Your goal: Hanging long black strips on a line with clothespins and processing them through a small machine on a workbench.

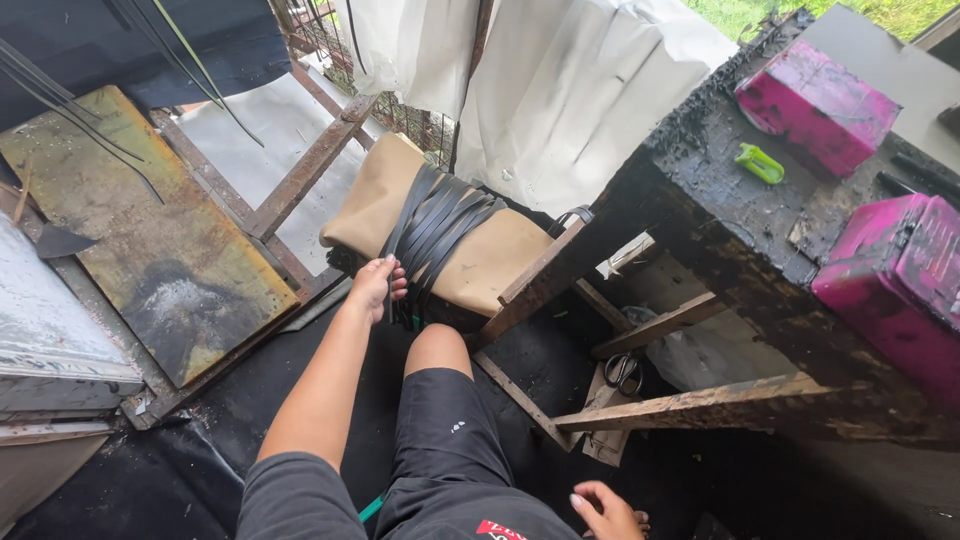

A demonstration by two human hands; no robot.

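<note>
Your left hand grips black straps wrapped across the tan cushion, running near-to-far; strap ends hidden. Your right hand, cut off, fingers loosely curled, empty.

Daylit outdoor work spot. Landmark: charred, black-stained wooden surface at right, with bare timber rails underneath. Behind it, white sheeting hangs over wire mesh; grass shows past its far corner. Left of it, floor is covered in black plastic sheet. Further left, a rusty metal frame lies flat, holding a stained yellowish board. Dark cloth hangs beyond that board.
</note>
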